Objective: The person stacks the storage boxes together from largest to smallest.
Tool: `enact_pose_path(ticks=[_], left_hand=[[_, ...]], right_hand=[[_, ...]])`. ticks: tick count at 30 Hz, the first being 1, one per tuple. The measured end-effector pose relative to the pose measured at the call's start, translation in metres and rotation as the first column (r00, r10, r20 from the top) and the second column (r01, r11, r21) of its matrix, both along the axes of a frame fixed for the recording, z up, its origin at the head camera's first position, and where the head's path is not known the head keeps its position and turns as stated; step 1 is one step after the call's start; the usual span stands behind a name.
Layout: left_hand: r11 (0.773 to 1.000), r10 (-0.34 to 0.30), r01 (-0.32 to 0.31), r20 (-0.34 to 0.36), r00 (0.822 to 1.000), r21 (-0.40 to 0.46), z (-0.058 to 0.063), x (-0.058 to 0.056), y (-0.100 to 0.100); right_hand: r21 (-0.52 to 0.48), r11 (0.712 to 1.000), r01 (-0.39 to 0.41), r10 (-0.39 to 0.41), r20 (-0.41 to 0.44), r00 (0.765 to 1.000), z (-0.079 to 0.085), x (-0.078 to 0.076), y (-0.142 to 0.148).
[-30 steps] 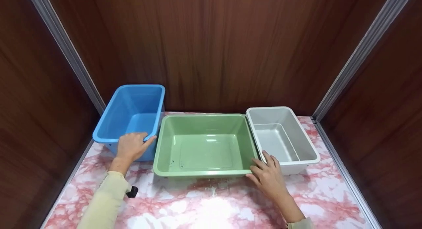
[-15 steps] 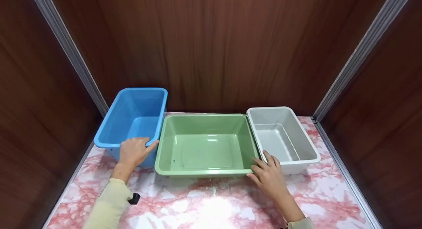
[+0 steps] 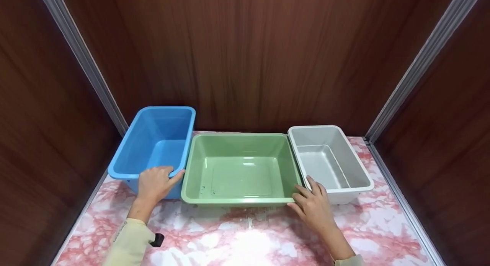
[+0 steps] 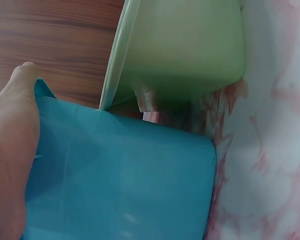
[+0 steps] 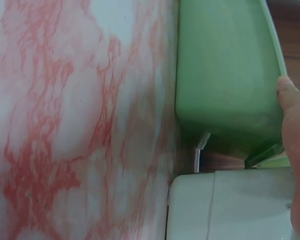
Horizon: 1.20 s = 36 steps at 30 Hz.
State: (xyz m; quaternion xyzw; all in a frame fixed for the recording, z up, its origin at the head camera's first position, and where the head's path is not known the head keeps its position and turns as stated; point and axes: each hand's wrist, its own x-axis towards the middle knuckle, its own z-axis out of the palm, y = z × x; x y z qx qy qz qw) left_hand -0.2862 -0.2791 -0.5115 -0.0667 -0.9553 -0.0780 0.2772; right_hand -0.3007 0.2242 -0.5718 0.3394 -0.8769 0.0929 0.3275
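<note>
On the left stands a deep blue tub (image 3: 132,143), its near rim gripped by my left hand (image 3: 154,183) with the thumb along the near right corner. In the left wrist view the blue tub (image 4: 125,175) sits beside the green tub (image 4: 185,45). The shallower green tub (image 3: 241,178) lies in the middle. My right hand (image 3: 314,206) rests where the near right corner of the green tub meets the grey-white tub (image 3: 352,162). Its fingers reach over both rims, and its thumb touches the green tub's front rim. All three tubs have nothing inside.
The tubs stand in a row on a pink and white marbled tabletop (image 3: 214,239). A dark wood panel (image 3: 237,59) rises behind them. Similar panels with metal edge strips (image 3: 86,63) close in both sides.
The blue tub and my left hand have come nearer to me and slightly right, its right rim now close against the green tub. My right hand has stayed at the same corner.
</note>
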Motion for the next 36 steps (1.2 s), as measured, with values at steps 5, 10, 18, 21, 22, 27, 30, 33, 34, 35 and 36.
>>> enact_pose_path(ticks=[5, 10, 18, 21, 22, 27, 30, 33, 34, 35, 36], left_hand=[[1.000, -0.024, 0.023, -0.051, 0.998, -0.004, -0.001, 0.006, 0.000], [1.000, -0.024, 0.024, -0.069, 0.997, 0.005, -0.002, 0.010, 0.000], [1.000, -0.025, 0.024, -0.075, 0.997, -0.010, -0.004, 0.016, 0.001], [1.000, -0.005, 0.005, -0.042, 0.999, 0.011, -0.005, 0.021, 0.002], [1.000, 0.002, -0.002, -0.030, 1.000, 0.018, -0.005, 0.023, 0.003], [0.999, 0.011, -0.011, 0.002, 1.000, 0.046, -0.004, 0.030, 0.005], [0.999, 0.016, -0.016, -0.005, 1.000, 0.048, -0.004, 0.032, 0.006], [0.999, 0.026, -0.026, -0.008, 1.000, 0.042, -0.003, 0.035, 0.007], [0.999, 0.029, -0.029, -0.008, 1.000, 0.040, -0.003, 0.036, 0.008], [0.999, 0.030, -0.029, -0.012, 0.999, 0.040, -0.002, 0.037, 0.008], [0.999, 0.032, -0.032, -0.014, 0.999, 0.038, -0.002, 0.038, 0.008]], right_hand=[[-0.002, 1.000, 0.003, -0.003, 0.006, 1.000, 0.000, -0.001, 0.000], [-0.004, 1.000, 0.005, -0.005, 0.004, 1.000, 0.000, -0.001, 0.001], [-0.050, 0.998, -0.029, 0.026, -0.058, 0.998, -0.002, -0.002, 0.001], [-0.046, 0.999, -0.029, 0.027, -0.046, 0.999, -0.003, -0.002, 0.001], [-0.044, 0.999, -0.029, 0.027, -0.043, 0.999, -0.003, -0.003, 0.001], [-0.045, 0.999, -0.023, 0.021, -0.043, 0.999, -0.003, -0.002, 0.000], [-0.036, 0.999, -0.012, 0.011, -0.028, 1.000, -0.003, -0.001, 0.000], [-0.030, 1.000, -0.009, 0.009, -0.021, 1.000, -0.003, 0.000, -0.001], [-0.027, 1.000, -0.007, 0.007, -0.014, 1.000, -0.002, 0.000, -0.001], [-0.026, 1.000, -0.005, 0.004, -0.010, 1.000, -0.002, 0.000, -0.001], [-0.023, 1.000, -0.001, 0.001, -0.006, 1.000, -0.001, 0.000, -0.002]])
